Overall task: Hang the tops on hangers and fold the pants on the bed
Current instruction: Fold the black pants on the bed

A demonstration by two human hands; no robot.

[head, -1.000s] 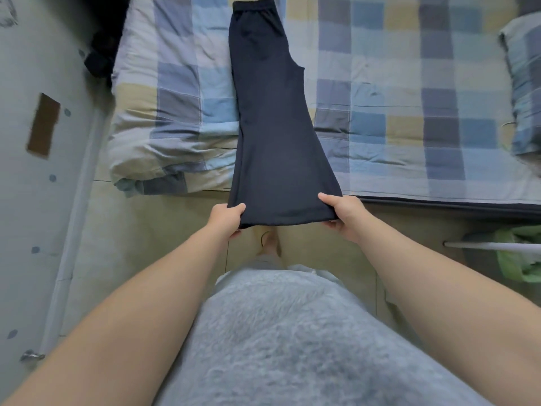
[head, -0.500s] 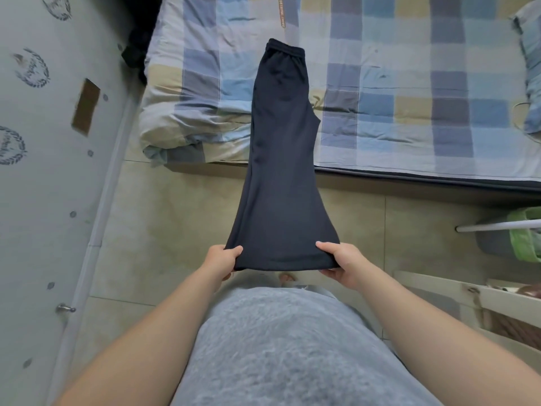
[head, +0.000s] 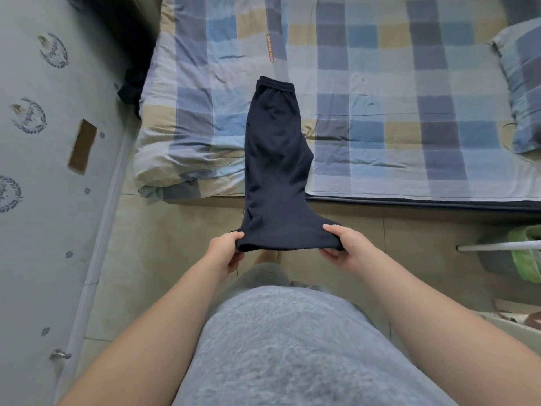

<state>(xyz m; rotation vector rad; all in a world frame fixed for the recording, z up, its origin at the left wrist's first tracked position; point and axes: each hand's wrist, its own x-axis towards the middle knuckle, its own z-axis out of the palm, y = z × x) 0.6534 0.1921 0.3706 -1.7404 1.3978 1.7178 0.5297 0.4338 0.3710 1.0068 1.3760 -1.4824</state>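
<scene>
Pinching the pants (head: pixel 275 171) hem, left hand (head: pixel 224 254) and right hand (head: pixel 345 248) reach forward, seemingly level.

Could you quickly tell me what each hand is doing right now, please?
Left hand: grips the left corner of the dark pants at the hem.
Right hand: grips the right hem corner of the same pants.

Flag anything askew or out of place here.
The dark pants lie only half on the bed: the waistband rests on it, while the left hand and right hand grip the hems over the floor. The checked quilt is bunched at the bed's near left corner. Nothing looks spilled or damaged.
</scene>
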